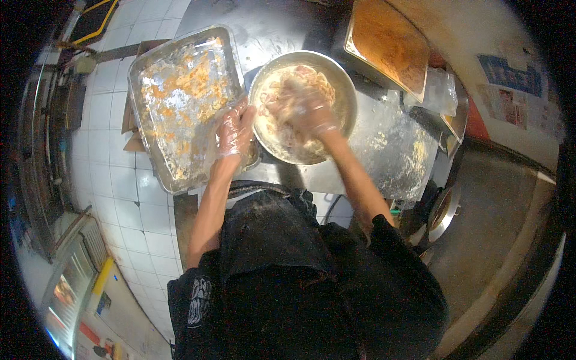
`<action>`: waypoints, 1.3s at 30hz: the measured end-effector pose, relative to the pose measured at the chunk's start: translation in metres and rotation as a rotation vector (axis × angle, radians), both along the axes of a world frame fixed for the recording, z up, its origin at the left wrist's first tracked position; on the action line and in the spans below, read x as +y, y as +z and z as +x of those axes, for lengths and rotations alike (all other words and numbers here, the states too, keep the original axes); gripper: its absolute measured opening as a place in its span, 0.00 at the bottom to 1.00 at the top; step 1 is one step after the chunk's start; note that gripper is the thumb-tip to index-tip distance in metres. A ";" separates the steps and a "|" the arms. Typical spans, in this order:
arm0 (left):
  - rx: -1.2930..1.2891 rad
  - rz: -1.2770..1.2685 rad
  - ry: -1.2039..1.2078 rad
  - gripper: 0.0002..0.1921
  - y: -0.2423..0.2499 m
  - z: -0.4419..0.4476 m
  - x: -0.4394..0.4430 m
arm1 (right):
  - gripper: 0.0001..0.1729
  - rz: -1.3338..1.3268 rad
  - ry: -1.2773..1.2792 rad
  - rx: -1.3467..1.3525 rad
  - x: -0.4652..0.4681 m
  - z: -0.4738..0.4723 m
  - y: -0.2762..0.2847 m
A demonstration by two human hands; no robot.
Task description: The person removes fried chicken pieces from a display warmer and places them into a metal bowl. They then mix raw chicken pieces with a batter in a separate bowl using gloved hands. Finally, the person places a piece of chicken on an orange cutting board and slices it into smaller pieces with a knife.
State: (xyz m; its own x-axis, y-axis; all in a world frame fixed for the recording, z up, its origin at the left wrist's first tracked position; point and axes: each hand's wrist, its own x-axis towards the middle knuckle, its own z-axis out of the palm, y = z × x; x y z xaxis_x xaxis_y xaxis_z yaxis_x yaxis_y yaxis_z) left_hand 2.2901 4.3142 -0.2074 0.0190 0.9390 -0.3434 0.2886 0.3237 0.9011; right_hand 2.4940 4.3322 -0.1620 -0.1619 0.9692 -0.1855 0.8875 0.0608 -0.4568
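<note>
A round metal bowl (352,105) stands before me on the steel table. Inside it are pieces of raw-looking meat (306,72) amid pale flour or batter (265,85). My left hand (236,128), in a clear plastic glove, holds the bowl at its left rim. Deep in the bowl is my right hand (317,114), also gloved and blurred by motion among the pieces. Whether its fingers close on any of them cannot be made out. Left of the bowl lies a rectangular metal tray (180,94), smeared with orange-brown crumbs and residue; my left hand overlaps its right edge.
The steel table (387,148) carries scattered flour on the right. A rectangular container of orange-brown powder or crumbs (389,45) stands at the back right, beside a clear plastic bag (434,92). A round metal pan (443,213) sits lower right. White floor tiles (112,180) lie left.
</note>
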 end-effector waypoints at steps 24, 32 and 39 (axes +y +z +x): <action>-0.047 0.042 0.032 0.19 -0.008 0.001 0.008 | 0.19 -0.140 0.577 -0.354 -0.042 0.050 -0.003; -0.077 0.045 0.040 0.24 -0.016 -0.014 -0.004 | 0.35 -0.418 0.089 -0.261 0.032 0.087 -0.063; -0.241 -0.206 -0.052 0.22 -0.001 -0.006 -0.024 | 0.21 0.045 -0.041 -0.187 0.022 0.046 -0.055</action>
